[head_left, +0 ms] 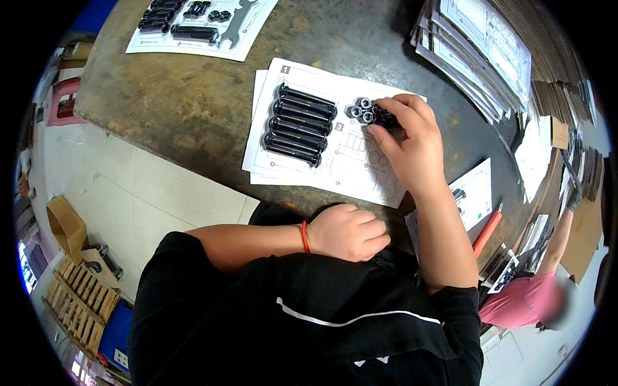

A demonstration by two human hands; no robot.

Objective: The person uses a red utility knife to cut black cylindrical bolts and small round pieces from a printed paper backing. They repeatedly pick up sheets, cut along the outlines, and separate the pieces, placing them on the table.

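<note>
On the dark table lies a white printed sheet [360,177] with line drawings, over another white sheet. Several long black bolts [299,125] lie side by side on its left part, seemingly under clear plastic. My right hand [415,138] reaches over the sheet's right part, thumb and fingers closed round a cluster of small dark hardware. Black nuts [367,117] with bright rims show beside the fingertips; the rest of the cluster is hidden by the fingers. Below the table edge, my left hand [347,233] rests against my dark clothing, fingers curled in, with nothing visible in it.
A similar card [193,48] with bolts, nuts and a wrench lies far left. Stacked printed cards [473,58] stand far right. An orange-handled tool [489,231] and another hardware card [476,193] lie right of my forearm. A co-worker in pink [521,302] reaches toward cardboard stacks.
</note>
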